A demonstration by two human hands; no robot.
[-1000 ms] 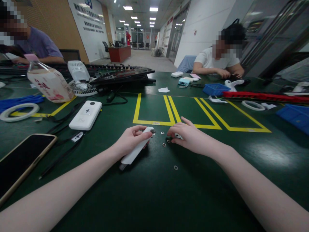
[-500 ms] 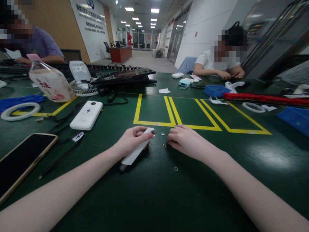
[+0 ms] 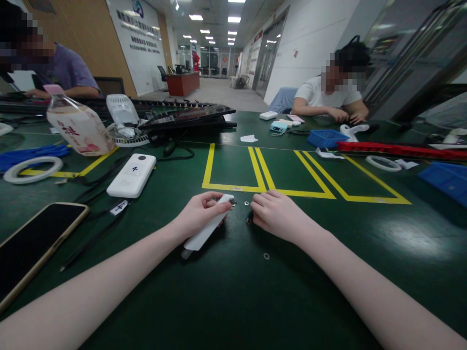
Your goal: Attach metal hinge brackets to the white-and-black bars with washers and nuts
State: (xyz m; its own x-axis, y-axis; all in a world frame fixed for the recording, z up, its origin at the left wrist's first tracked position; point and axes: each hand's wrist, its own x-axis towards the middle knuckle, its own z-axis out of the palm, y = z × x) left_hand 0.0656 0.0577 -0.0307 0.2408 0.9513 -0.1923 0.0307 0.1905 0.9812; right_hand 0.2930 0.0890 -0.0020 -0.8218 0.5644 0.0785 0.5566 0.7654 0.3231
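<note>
My left hand [image 3: 205, 210] is closed around a flat white strip [image 3: 206, 231], its lower end dark and its upper end under my thumb. Small metal rings [image 3: 233, 201] show right at the thumb tip; whether they touch the strip I cannot tell. My right hand [image 3: 275, 214] hovers low over the table with curled fingers pressed together, and what they pinch, if anything, is hidden. Beside those fingertips lie a small washer [image 3: 246, 203] and another small metal ring [image 3: 248, 221]. A flat washer [image 3: 266, 256] rests closer to me.
Yellow tape outlines [image 3: 233, 188] mark the green table beyond my hands. To the left are a phone [image 3: 36, 248], a white power bank [image 3: 132, 176], cables and a drink bottle [image 3: 80, 126]. Blue bins [image 3: 326, 138] stand at the right. Two people sit across the table.
My right hand has shifted slightly left, its fingertips now closer to the small metal rings. My left hand still holds the white strip in the same place.
</note>
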